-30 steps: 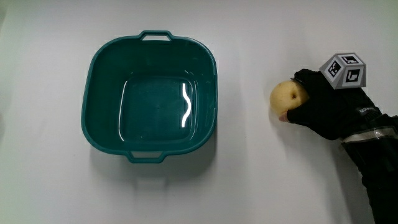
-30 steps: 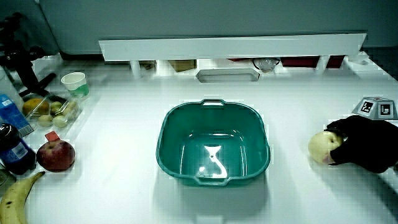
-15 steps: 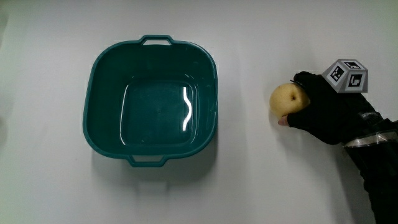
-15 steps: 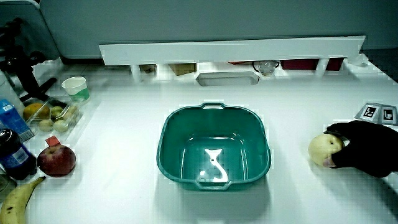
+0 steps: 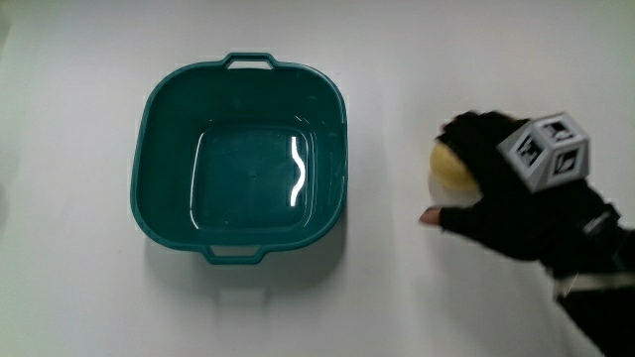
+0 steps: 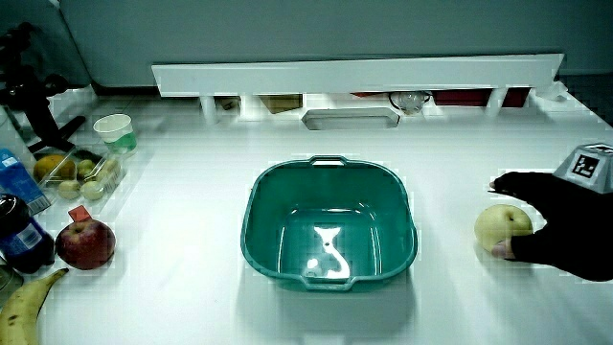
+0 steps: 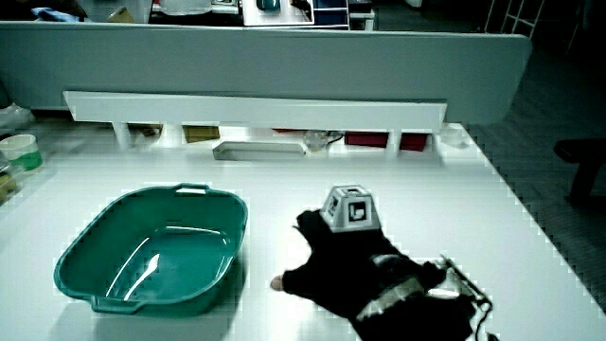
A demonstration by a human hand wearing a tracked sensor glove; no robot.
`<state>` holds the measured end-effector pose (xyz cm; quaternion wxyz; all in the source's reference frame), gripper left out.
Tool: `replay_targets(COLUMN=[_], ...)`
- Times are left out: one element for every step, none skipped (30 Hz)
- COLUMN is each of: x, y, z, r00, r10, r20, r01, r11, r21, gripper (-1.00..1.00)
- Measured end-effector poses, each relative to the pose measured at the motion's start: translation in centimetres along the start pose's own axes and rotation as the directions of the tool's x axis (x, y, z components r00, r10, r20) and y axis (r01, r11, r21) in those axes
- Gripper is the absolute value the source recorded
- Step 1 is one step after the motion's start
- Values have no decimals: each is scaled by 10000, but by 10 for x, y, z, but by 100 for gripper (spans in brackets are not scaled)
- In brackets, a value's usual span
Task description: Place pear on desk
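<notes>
A pale yellow pear rests on the white desk beside the teal basin, seen in a side view as well. The gloved hand hovers over the pear with its fingers spread wide, thumb nearer the person and fingers arched above the fruit. In a side view the hand has finger and thumb parted around the pear without closing on it. In a side view the hand hides the pear. The basin holds nothing.
At the table's edge sit a red apple, a banana, dark bottles, a fruit box and a paper cup. A low partition with a grey tray in front of it bounds the table.
The hand's fingers have opened from around the pear and spread above it. The pear stays where it was on the desk.
</notes>
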<state>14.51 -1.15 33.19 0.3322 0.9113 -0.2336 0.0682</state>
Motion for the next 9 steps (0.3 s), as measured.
replay_targets(x=[-5,-9,-17,-30,-36,-37,-45,-48,-52], y=[0,-1,-3,-8,-10,-9,-13,-14,-16], z=[-6,-12,-16,-12,-16,-27,-25,-30,-32], r00=[9999,9996,9983,9965,9950,9929,9906,9907,9887], r10=[138,276,491,591,669,760,1067,1280,1330], r20=[43,83,307,598,739,917,852,451,695], r01=[-137,-273,-473,-554,-615,-656,-967,-1205,-1224], r11=[9997,9988,9972,9965,9954,9916,9887,9825,9827], r21=[-202,-404,-581,-625,-733,-1111,-1147,-1419,-1389], gripper=[-100,-100,-100,-100,-100,-100,-100,-100,-100])
